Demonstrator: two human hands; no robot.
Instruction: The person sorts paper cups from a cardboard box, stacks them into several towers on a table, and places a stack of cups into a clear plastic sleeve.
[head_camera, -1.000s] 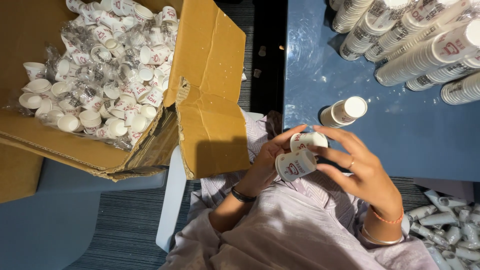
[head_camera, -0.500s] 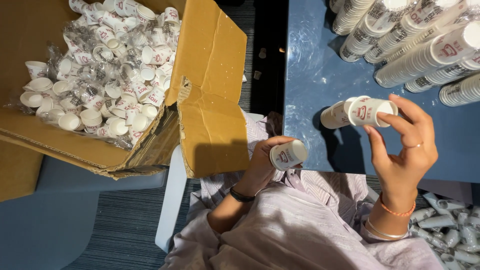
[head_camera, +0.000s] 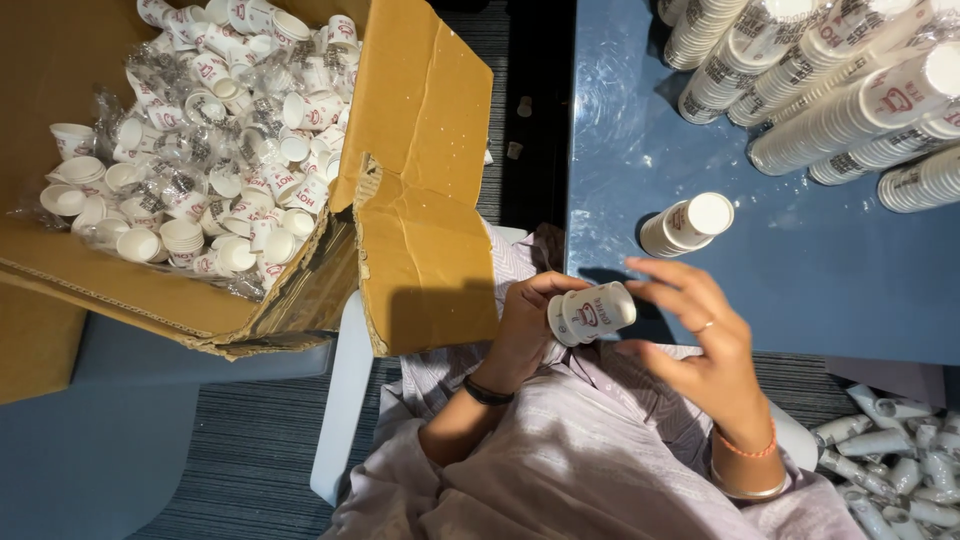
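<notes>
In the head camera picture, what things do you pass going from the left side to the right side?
Cardboard box full of small paper cups → left hand → short stack of cups it holds → right hand → long cup stacks lying on the blue table.

Single head-worn view, looking steeply down at close range onto the hands (head_camera: 620, 330), lap and bench (head_camera: 800, 280) edge.
</notes>
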